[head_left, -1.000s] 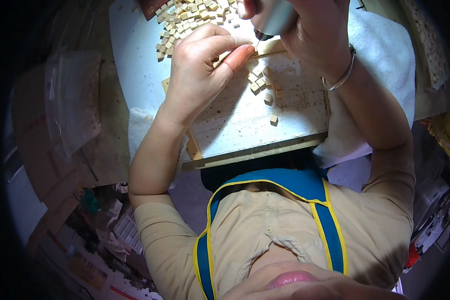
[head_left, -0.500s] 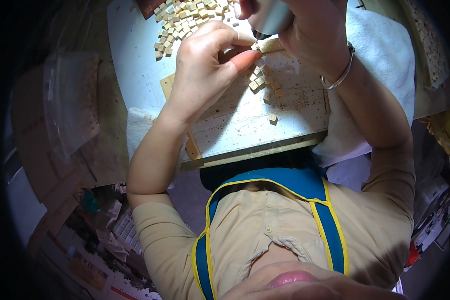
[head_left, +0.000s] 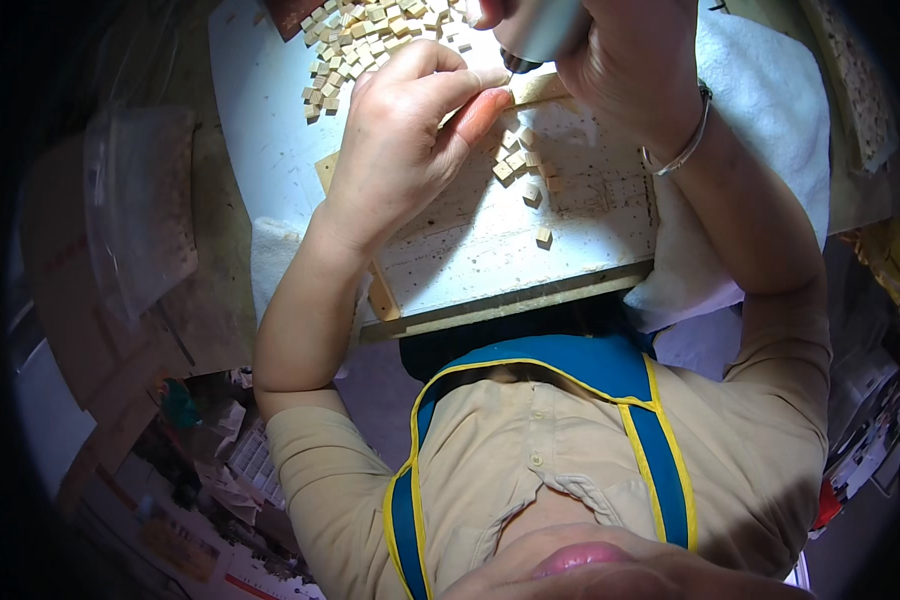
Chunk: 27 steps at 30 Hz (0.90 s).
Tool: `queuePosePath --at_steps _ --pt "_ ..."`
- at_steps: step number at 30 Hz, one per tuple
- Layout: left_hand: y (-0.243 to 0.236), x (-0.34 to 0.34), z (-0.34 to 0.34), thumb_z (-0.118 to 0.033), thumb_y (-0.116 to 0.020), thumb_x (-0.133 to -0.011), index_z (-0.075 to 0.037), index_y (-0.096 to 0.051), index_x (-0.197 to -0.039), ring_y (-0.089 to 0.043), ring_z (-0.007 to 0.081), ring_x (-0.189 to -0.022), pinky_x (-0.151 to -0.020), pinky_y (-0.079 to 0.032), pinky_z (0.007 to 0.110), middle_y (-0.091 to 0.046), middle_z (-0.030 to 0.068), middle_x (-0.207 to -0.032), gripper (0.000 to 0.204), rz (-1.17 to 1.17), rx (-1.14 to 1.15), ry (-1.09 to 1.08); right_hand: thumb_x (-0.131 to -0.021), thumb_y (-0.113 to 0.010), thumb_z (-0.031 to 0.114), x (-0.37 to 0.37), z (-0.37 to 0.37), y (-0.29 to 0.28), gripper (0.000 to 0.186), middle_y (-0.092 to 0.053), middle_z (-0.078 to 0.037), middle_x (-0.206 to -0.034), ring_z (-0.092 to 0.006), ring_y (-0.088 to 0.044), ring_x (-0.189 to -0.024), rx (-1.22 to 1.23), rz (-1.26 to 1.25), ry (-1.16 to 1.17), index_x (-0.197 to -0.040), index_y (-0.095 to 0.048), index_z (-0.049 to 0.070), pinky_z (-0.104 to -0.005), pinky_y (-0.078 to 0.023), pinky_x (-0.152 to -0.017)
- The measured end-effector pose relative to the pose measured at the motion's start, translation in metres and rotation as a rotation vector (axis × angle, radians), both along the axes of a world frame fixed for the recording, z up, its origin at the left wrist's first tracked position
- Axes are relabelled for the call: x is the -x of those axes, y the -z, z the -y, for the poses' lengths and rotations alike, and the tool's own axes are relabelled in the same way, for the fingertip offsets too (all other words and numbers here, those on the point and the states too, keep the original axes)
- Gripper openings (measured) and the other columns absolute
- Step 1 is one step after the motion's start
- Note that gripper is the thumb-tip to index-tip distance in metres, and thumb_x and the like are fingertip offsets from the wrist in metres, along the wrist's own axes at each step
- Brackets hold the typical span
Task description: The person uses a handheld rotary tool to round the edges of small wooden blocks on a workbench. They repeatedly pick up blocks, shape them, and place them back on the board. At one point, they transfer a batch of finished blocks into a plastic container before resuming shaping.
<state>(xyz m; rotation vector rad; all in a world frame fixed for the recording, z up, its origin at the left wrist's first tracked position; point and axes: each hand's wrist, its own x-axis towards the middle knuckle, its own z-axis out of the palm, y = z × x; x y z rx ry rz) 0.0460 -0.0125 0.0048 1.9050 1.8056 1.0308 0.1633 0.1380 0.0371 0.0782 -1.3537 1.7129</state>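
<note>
My right hand grips a grey, rounded handheld drill, its dark nose and thin bit pointing down. Just below the bit, my left hand pinches thumb and forefinger together on a small wooden cube, which the fingertips almost wholly cover. A pale wooden piece lies beside those fingertips. Nearer to me, several small wooden cubes, some with a dark dot on a face, sit loosely on the white, scuffed board. One cube stands apart, closer to the board's front edge.
A large heap of wooden cubes spreads over the far side of the board. White towel cloth lies along the right. A flat wooden strip rests by my left forearm, and a clear plastic container stands farther left.
My left fingertips have shifted slightly left, and the cube that showed between them is now mostly covered. The drill remains above them, almost unmoved.
</note>
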Motion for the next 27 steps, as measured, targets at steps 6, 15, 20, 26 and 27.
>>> queuePosePath --at_steps 6,15,20,26,27 --pt "-0.004 0.002 0.001 -0.010 -0.084 -0.086 -0.001 -0.076 -0.107 -0.058 0.0086 -0.077 -0.061 -0.044 0.023 -0.065 0.0042 -0.095 0.023 0.116 0.043 0.012 -0.087 -0.066 0.002 0.000 0.008 -0.020 0.022 -0.066 -0.007 -0.082 -0.0099 -0.063 -0.061 0.152 -0.059 0.023 -0.108 -0.060 0.001 -0.0242 -0.052 -0.052" --pt "-0.002 -0.004 -0.005 -0.005 -0.084 -0.082 -0.001 -0.077 -0.101 -0.070 0.0158 -0.077 -0.068 -0.060 0.027 -0.067 0.0077 -0.089 0.021 0.178 0.030 -0.031 -0.085 -0.067 -0.001 0.005 0.005 0.003 0.019 -0.064 -0.004 -0.077 -0.0089 -0.064 -0.063 -0.019 0.045 0.081 -0.102 -0.059 0.002 -0.0240 -0.053 -0.053" --pt "0.000 -0.006 -0.005 -0.006 -0.084 -0.082 -0.001 -0.079 -0.099 -0.070 0.0156 -0.076 -0.069 -0.060 0.028 -0.069 0.0075 -0.089 0.019 0.218 0.049 -0.067 -0.083 -0.068 -0.003 0.004 0.005 -0.001 0.018 -0.062 -0.003 -0.074 -0.0089 -0.065 -0.062 -0.087 0.082 0.135 -0.098 -0.059 0.002 -0.0240 -0.053 -0.052" --pt "-0.002 -0.008 -0.005 -0.007 -0.085 -0.082 -0.002 -0.079 -0.098 -0.070 0.0156 -0.075 -0.068 -0.059 0.028 -0.069 0.0072 -0.088 0.018 0.233 0.104 -0.111 -0.082 -0.068 -0.006 0.004 0.009 -0.002 0.022 -0.062 -0.003 -0.074 -0.0082 -0.065 -0.060 -0.082 0.141 0.167 -0.100 -0.059 0.002 -0.0239 -0.054 -0.050" --pt "-0.002 -0.009 -0.005 -0.007 -0.085 -0.082 -0.002 -0.079 -0.098 -0.070 0.0156 -0.075 -0.068 -0.059 0.028 -0.069 0.0073 -0.088 0.018 0.234 0.110 -0.114 -0.082 -0.068 -0.006 0.004 0.009 -0.001 0.023 -0.062 -0.003 -0.074 -0.0082 -0.065 -0.060 -0.088 0.135 0.167 -0.101 -0.059 0.001 -0.0238 -0.054 -0.050"
